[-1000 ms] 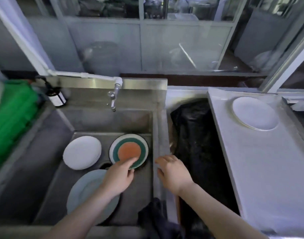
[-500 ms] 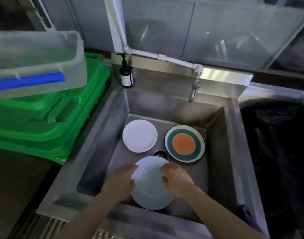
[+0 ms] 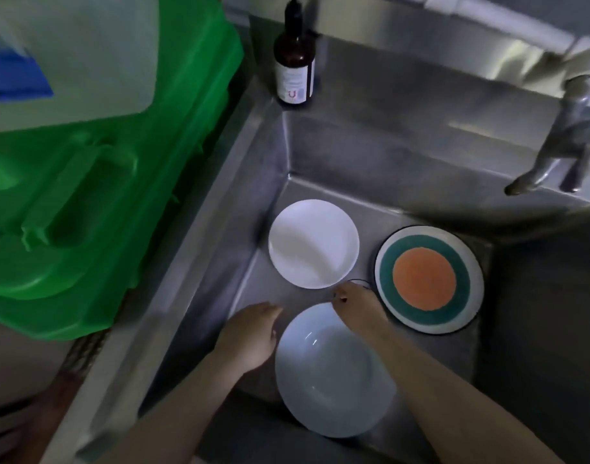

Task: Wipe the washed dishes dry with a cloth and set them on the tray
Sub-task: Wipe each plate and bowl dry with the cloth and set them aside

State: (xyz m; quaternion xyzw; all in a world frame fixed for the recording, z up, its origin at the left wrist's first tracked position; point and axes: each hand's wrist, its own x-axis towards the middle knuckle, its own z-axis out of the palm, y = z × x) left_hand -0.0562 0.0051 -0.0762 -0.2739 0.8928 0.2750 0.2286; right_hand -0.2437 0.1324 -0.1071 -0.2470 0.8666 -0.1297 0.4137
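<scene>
Pale blue plate (image 3: 333,380) is seen nearest, low in the steel sink (image 3: 370,169), flanked by both hands. Its left rim is touched by the left hand (image 3: 250,336), its far rim by the right hand (image 3: 357,308); whether fingers are hooked beneath cannot be told. Beyond, a white plate (image 3: 313,244) and a striped plate (image 3: 429,279) are laid flat. A wet rim could be let slip, so the plate might be knocked against the steel. Farther back, a brown bottle (image 3: 295,65) is stood.

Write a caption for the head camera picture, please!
Two hands, left hand and right hand, hold a pale blue plate in the steel sink.
</scene>
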